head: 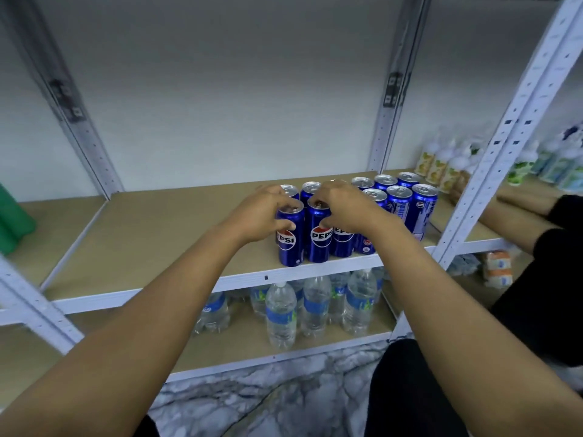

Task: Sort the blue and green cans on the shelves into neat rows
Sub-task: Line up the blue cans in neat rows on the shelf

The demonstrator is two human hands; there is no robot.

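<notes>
Several blue Pepsi cans stand in rows on the tan shelf board (151, 234), right of its middle. My left hand (262, 216) grips the front-left blue can (290, 244) near its top. My right hand (344, 206) curls its fingers round the top of the second front can (318, 241), thumb on its side. More blue cans (400, 203) stand behind and to the right, partly hidden by my right hand. A green object (12, 222) shows at the far left edge; whether it is a can I cannot tell.
Clear water bottles (280, 313) stand on the lower shelf. White metal uprights (492, 159) frame the bay. Pale bottles (441, 165) fill the neighbouring shelf at right, where another person's arms in black sleeves (536, 222) rest. The floor is marbled.
</notes>
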